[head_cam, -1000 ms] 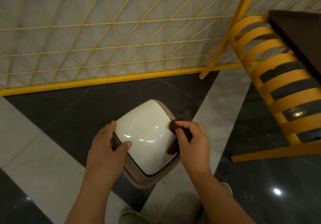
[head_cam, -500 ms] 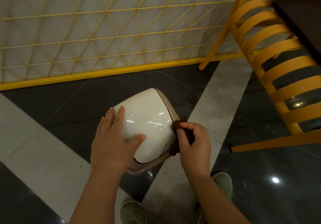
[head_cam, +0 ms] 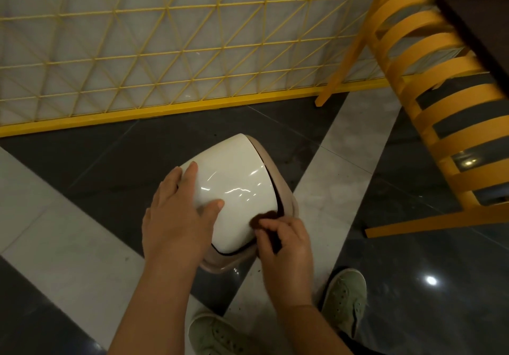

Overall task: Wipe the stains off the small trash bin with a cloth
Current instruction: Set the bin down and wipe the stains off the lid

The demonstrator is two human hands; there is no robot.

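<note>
The fingers (head_cam: 271,223) of the right hand (head_cam: 285,241) are curled tight on a small dark brown cloth (head_cam: 264,221), pinching it against the lower right edge of the small trash bin (head_cam: 234,186), where the white body meets the beige rim. The left hand (head_cam: 176,217) lies flat on the bin's white side, its fingers straight and spread wide, the thumb reaching across the glossy face. The bin is tilted, its rim end toward the person (what is inside cannot be seen).

It stands on a polished floor (head_cam: 96,161) of dark tiles crossed by pale grey bands. Two pale green shoes (head_cam: 344,302) show at the bottom, just beside the bin. Behind runs a yellow wire fence (head_cam: 165,51) before a light wall, and to the right stands a yellow slatted chair (head_cam: 454,123), well apart from the bin.
</note>
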